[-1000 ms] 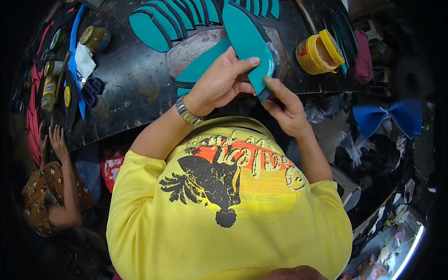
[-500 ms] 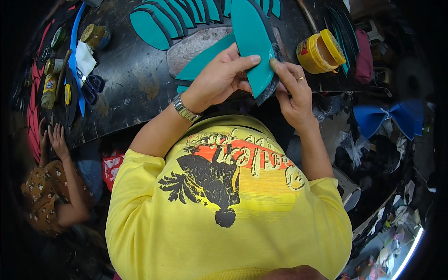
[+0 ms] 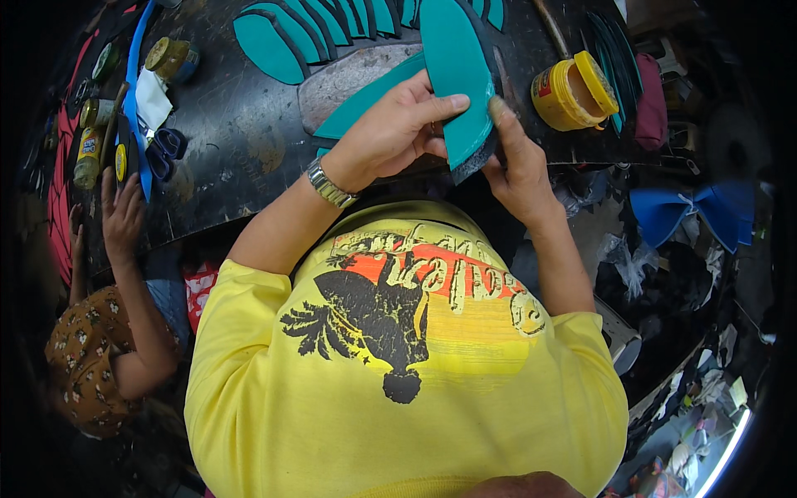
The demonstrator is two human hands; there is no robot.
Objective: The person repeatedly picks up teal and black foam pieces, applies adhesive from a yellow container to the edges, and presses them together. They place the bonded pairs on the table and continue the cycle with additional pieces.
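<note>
A teal, leaf-shaped insole with a dark edge is held up over the front of the table. My left hand pinches its lower left side, thumb on the teal face and fingers partly hidden behind. At the lower right edge my right hand grips it between thumb and fingers, where a pale line runs along the rim. Behind my left hand, another teal piece lies on a grey stone slab. A row of overlapping teal pieces lies beyond the slab.
A yellow tub with its lid tilted stands to the right on the black table. Jars, scissors and a blue strip lie to the left. Another person's hand is at the table's left edge.
My right thumb has shifted slightly up along the insole's edge, and the piece has turned a little. The other person's hand has moved right and farther up beside the table edge.
</note>
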